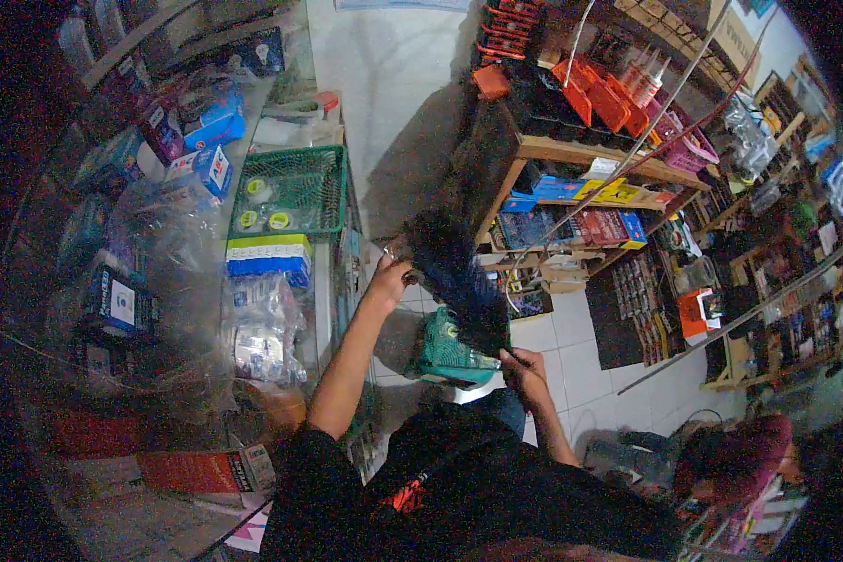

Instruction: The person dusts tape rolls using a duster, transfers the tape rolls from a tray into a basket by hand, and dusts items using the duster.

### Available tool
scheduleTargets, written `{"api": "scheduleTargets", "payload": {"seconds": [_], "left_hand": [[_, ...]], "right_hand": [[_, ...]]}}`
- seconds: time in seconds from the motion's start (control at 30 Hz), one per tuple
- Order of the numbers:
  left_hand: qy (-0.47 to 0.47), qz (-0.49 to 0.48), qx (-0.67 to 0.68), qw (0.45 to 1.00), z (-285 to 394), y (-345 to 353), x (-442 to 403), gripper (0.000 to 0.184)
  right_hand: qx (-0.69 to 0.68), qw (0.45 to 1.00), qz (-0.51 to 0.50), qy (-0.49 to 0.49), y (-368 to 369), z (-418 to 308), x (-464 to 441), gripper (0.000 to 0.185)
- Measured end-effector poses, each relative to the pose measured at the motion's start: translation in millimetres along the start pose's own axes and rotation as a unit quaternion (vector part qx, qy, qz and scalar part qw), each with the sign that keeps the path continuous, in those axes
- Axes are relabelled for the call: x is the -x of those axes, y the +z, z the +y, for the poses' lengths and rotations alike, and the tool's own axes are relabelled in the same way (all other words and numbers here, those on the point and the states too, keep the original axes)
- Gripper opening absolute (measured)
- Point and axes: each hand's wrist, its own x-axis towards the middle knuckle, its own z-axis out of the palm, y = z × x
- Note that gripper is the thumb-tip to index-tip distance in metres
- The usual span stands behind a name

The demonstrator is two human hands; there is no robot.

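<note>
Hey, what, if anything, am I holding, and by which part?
Your right hand grips a dark, bushy thing, perhaps a duster, by its narrow near end. Whether your left hand holds anything, I can't tell.

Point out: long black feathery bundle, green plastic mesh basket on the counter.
Long black feathery bundle (465,287): head view, middle of its dark strands.
Green plastic mesh basket (302,176): head view, bare mesh inside.

We read one marking: "ABC", on the white-and-blue box (199,174) at the far left. We see print on the red carton (192,472) at the near left and the dark box (122,302) at left; both are too blurred to resolve.
</note>
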Motion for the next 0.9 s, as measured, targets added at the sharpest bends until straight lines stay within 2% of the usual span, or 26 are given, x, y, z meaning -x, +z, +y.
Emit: {"api": "scheduleTargets", "payload": {"seconds": [0.1,0.2,0.3,0.33,0.4,0.47,0.57,0.63,0.67,0.73,0.77,0.83,0.87,0.9], "left_hand": [[-0.037,0.05,0.088,0.994,23.7,31.3,6.9,0.044],[0.032,0.015,-0.052,0.998,-2.6,1.2,-3.8,0.043],[0.031,0.006,-0.084,0.996,-8.3,-5.6,-8.0,0.042],[0.009,0.056,0.018,0.998,22.8,30.4,9.9,0.043],[0.007,0.085,-0.059,0.995,42.0,52.2,29.1,0.043],[0.001,0.064,-0.204,0.977,20.6,20.5,10.9,0.046],[0.038,0.028,-0.136,0.99,5.0,6.1,2.6,0.047],[0.024,0.05,-0.046,0.997,23.5,32.0,12.4,0.042],[0.039,0.062,-0.063,0.995,27.1,37.6,20.7,0.041],[0.042,0.017,-0.131,0.99,11.7,11.3,5.3,0.038],[0.026,0.023,-0.136,0.99,5.0,3.8,1.0,0.038],[-0.004,0.033,-0.145,0.989,7.3,6.0,1.0,0.038],[0.033,0.058,-0.131,0.989,4.0,10.8,2.6,0.036],[0.005,0.068,-0.089,0.994,5.3,12.0,-0.2,0.034]], "right_hand": [[-0.01,1.0,-0.022,0.008,2.2,-9.9,1.1,0.033],[-0.009,1.0,0.008,-0.006,5.0,-12.9,2.9,0.032],[0.015,1.0,0.001,-0.003,-2.1,0.9,-2.9,0.033],[0.028,0.999,-0.017,-0.008,-5.1,1.5,-4.0,0.033],[0.02,1.0,-0.021,-0.006,-3.9,-4.2,-3.8,0.033],[-0.019,1.0,0.007,0.011,4.1,-18.0,0.9,0.033],[0.011,1.0,-0.018,0.004,-3.7,5.9,-7.3,0.033],[0.016,0.999,-0.024,-0.018,-1.9,-2.3,-7.1,0.033],[0.018,0.999,-0.027,-0.029,-0.1,-7.6,-6.4,0.033],[-0.024,1.0,0.001,0.012,4.2,-15.8,-3.5,0.033],[-0.045,0.998,0.013,0.033,5.4,-17.4,-2.7,0.032],[0.001,0.999,-0.031,0.018,-1.3,-10.4,-5.9,0.032],[0.023,0.998,-0.053,0.011,-4.2,-6.6,-7.0,0.032],[0.022,0.999,-0.045,0.007,-3.1,-7.6,-6.4,0.032]]}}
